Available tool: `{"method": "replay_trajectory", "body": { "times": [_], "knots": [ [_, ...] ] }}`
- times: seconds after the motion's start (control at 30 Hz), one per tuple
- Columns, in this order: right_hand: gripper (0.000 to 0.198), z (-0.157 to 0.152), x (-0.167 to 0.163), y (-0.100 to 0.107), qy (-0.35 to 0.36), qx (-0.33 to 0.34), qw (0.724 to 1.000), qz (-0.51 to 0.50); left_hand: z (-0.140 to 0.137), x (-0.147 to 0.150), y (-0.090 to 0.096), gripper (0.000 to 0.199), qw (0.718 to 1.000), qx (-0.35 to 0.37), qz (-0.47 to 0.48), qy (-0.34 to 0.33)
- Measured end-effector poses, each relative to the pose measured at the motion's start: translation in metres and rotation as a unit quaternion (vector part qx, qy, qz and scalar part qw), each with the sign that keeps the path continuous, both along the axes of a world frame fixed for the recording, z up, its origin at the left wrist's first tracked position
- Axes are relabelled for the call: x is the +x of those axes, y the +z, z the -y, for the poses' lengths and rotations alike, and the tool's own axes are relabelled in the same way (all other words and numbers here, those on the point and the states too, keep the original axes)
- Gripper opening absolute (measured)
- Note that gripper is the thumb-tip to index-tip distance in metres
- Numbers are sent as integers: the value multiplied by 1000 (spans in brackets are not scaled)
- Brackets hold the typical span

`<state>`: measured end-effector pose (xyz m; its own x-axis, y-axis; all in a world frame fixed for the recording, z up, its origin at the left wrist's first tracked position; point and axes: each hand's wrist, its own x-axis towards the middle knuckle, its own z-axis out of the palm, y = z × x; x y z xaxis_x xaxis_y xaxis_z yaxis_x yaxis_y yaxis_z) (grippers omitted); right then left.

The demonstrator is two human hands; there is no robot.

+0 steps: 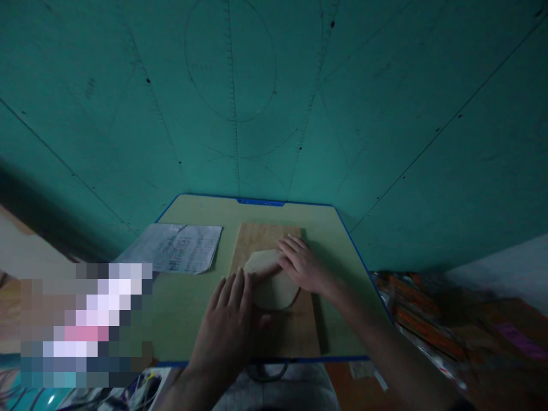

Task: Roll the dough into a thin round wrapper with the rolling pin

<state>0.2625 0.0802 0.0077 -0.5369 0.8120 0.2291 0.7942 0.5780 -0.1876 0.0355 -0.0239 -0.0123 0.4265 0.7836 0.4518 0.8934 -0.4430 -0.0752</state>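
Observation:
A flat, pale round of dough (277,292) lies on a wooden board (252,233). Across the dough runs a slim wooden rolling pin (268,272), slanting up to the right. My left hand (229,311) rests over its lower left end, fingers together and pointing forward, the thumb near the dough's front edge. Over the upper right end lies my right hand (303,265), its fingers laid across the pin. Both hands cover the pin's ends, so only its middle shows. The dim light hides how firmly the fingers wrap round it.
The board sits on a pale folding table (342,274) with a blue rim. A printed paper sheet (188,248) lies left of the board. A green wall (257,114) with drawn lines stands behind. Orange packages (419,314) are heaped at the right, cables (141,391) at lower left.

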Motion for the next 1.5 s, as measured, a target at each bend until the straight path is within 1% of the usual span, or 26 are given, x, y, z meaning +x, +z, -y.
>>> {"method": "replay_trajectory", "body": {
  "times": [0.07, 0.1, 0.13, 0.2, 0.23, 0.3, 0.37, 0.43, 0.47, 0.5, 0.57, 0.67, 0.73, 0.8, 0.83, 0.87, 0.93, 1.03, 1.1, 1.17, 1.27, 1.33, 1.37, 1.4, 1.43, 1.5],
  "knots": [
    [50, 28, 18, 0, -2, 1, 1000, -9, 14, 3, 0, 73, 999, 24, -4, -32],
    [50, 39, 24, 0, -6, 2, 1000, -8, 15, 2, 0, 73, 999, 32, -6, -42],
    [50, 45, 27, 0, -12, 3, 1000, -3, 12, 1, -1, 73, 998, 34, -7, -48],
    [50, 44, 25, 0, -23, 2, 1000, 10, -9, -4, 0, 73, 998, 25, -9, -49],
    [51, 36, 21, 1, -29, 3, 999, 16, -25, -5, 1, 72, 999, 15, -10, -47],
    [51, 9, 9, 2, -45, 8, 999, 25, -65, -6, 6, 69, 1000, -14, -9, -23],
    [48, -23, -4, 4, -72, 17, 997, 28, -105, -4, 14, 64, 999, -48, -1, 22],
    [45, -47, -13, 8, -105, 19, 994, 27, -132, 0, 22, 59, 995, -81, -3, 60],
    [44, -53, -16, 9, -116, 18, 993, 23, -138, 1, 26, 57, 993, -90, -4, 72],
    [43, -55, -17, 9, -119, 15, 993, 20, -138, 3, 28, 56, 993, -94, -6, 75],
    [43, -42, -12, 7, -103, 9, 995, 7, -122, 4, 29, 53, 994, -92, -4, 63],
    [43, 6, 4, 2, -64, 0, 998, -23, -70, 5, 23, 51, 996, -83, 2, 24],
    [46, 41, 15, 2, -49, -3, 998, -39, -35, 3, 18, 57, 998, -60, 1, 8],
    [48, 63, 22, 4, -39, -6, 998, -40, -13, 1, 14, 64, 999, -39, -1, -13],
    [49, 66, 24, 5, -33, -10, 999, -36, -10, 0, 13, 66, 999, -34, -5, -22],
    [49, 64, 25, 6, -28, -16, 999, -33, -13, -1, 13, 66, 999, -35, -11, -30],
    [49, 46, 23, 8, -29, -34, 999, -28, -32, -1, 17, 63, 998, -45, -19, -31],
    [48, 12, 14, 9, -69, -57, 996, -22, -71, 2, 26, 53, 997, -72, -12, -9],
    [48, 9, 10, 9, -92, -51, 994, -19, -82, 3, 30, 48, 996, -84, 1, -3],
    [48, 29, 9, 9, -89, -35, 995, -25, -74, 2, 29, 46, 997, -81, 11, -10],
    [52, 84, 13, 10, -72, -17, 997, -31, -39, -6, 22, 45, 997, -54, 38, -36],
    [56, 111, 16, 11, -66, -10, 997, -24, -21, -12, 18, 45, 995, -46, 64, -57],
    [57, 116, 17, 11, -61, -10, 998, -20, -18, -14, 17, 46, 994, -48, 74, -63],
    [57, 114, 18, 12, -56, -14, 998, -17, -20, -15, 17, 46, 993, -55, 78, -68],
    [57, 106, 18, 13, -53, -21, 998, -14, -26, -14, 18, 47, 993, -64, 76, -69],
    [55, 80, 17, 14, -63, -36, 997, -9, -48, -9, 21, 49, 994, -72, 63, -60]
  ]
}}
